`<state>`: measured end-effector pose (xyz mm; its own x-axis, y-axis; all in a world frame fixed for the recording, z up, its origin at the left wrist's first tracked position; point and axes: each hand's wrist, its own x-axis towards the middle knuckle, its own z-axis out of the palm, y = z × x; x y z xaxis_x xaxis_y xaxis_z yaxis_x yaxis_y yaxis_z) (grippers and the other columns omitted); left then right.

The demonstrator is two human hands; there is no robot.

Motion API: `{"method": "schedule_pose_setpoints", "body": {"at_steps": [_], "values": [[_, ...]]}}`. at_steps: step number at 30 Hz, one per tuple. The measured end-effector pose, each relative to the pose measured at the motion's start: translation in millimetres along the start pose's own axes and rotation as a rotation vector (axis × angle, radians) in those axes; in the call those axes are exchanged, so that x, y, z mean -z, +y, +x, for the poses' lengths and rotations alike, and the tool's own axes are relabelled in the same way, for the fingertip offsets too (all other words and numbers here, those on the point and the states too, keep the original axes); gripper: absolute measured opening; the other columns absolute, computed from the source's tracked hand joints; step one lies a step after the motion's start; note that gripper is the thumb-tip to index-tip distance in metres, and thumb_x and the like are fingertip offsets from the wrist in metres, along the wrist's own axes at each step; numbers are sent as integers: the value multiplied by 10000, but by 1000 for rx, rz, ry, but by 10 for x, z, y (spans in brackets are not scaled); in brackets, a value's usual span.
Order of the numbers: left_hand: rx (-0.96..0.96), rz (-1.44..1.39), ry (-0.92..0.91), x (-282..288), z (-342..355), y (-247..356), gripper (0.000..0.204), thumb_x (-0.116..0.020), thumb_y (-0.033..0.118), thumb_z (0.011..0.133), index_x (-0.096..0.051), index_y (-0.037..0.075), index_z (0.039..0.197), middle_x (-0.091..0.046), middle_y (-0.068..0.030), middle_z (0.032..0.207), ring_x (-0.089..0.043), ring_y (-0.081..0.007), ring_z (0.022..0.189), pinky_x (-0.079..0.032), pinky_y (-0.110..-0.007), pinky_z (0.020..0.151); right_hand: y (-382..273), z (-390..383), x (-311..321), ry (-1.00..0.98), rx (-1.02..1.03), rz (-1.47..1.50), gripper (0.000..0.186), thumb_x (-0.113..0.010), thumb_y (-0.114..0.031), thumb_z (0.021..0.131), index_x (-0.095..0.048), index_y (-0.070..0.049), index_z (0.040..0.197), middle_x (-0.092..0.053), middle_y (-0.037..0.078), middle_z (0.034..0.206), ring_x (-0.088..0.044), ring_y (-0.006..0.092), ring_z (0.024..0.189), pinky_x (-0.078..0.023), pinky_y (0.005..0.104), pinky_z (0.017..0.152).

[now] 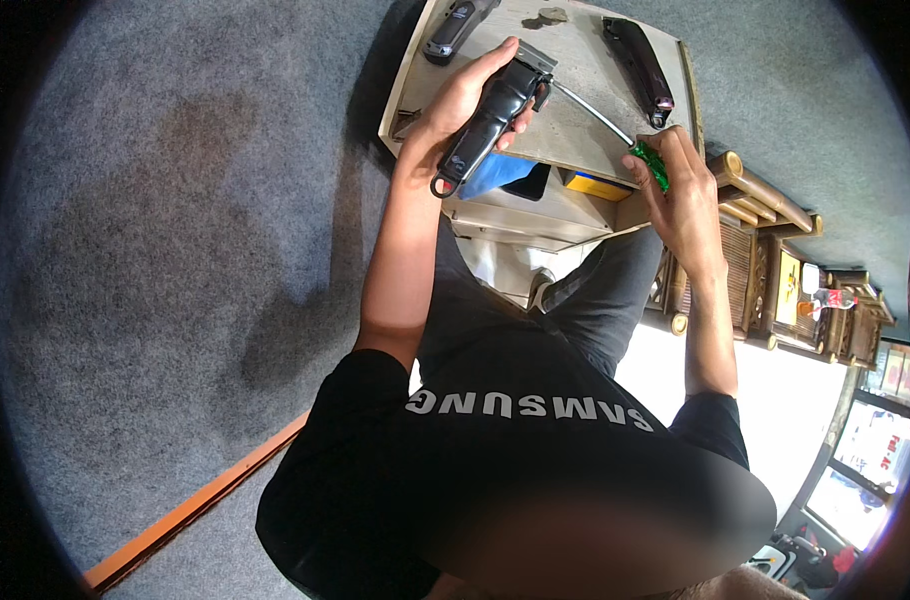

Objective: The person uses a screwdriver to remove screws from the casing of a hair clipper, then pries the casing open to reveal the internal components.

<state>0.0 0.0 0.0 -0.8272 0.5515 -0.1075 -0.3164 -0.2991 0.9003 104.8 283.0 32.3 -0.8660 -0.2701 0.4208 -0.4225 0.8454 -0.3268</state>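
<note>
My left hand (pixel 453 112) is wrapped round a black hair clipper (pixel 493 115), its metal blade end pointing away from me and its hanging loop toward me. In my right hand (pixel 683 190) is a screwdriver (pixel 651 165) with a green handle. The long metal shaft reaches left, and its tip is at the clipper's side close to the blade. Whether the tip sits in a screw is too small to tell. Both hands are over the near part of a small light-topped table (pixel 585 110).
A dark maroon clipper (pixel 639 68) lies at the table's right, a grey clipper (pixel 459 28) at its far left. Small metal pieces (pixel 545 17) lie at the back. The open shelf below holds a blue cloth (pixel 497 175) and a yellow box (pixel 597 186). Bamboo furniture (pixel 765 195) stands at right.
</note>
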Motion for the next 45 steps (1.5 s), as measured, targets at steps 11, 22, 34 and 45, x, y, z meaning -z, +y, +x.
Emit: {"method": "schedule_pose_setpoints", "body": {"at_steps": [11, 22, 34, 45], "values": [[-182, 138, 43, -241, -75, 55, 488, -563, 435, 1083, -650, 4, 1295, -704, -113, 948, -681, -137, 635, -609, -283, 515, 179, -39, 164, -333, -294, 585, 353, -623, -345, 1091, -676, 4, 1103, -677, 79, 764, -704, 179, 762, -499, 310, 613], [-171, 101, -89, -234, -115, 20, 387, -696, 304, 976, -691, -4, 1210, -715, -122, 1031, -709, -178, 817, -621, -315, 585, 96, -60, 311, -564, -600, 1282, 304, -579, -241, 1108, -563, -59, 1351, -574, 4, 744, -383, -3, 415, -227, 168, 326], [-145, 203, -28, -231, -78, 22, 292, -703, 261, 981, -711, 6, 1123, -697, -91, 902, -666, -130, 646, -565, -272, 525, -117, -271, 100, 66, 199, -130, 360, -789, -156, 909, -676, -170, 1250, -716, 25, 998, -748, 235, 785, -602, 385, 656], [-149, 259, -42, -267, -78, 34, 283, -676, 245, 1002, -705, 12, 1160, -682, -85, 911, -666, -115, 664, -563, -259, 529, -71, -221, 171, -398, -377, 417, 406, -589, -363, 1100, -657, 37, 1108, -676, 189, 735, -776, 319, 879, -532, 419, 741]]}}
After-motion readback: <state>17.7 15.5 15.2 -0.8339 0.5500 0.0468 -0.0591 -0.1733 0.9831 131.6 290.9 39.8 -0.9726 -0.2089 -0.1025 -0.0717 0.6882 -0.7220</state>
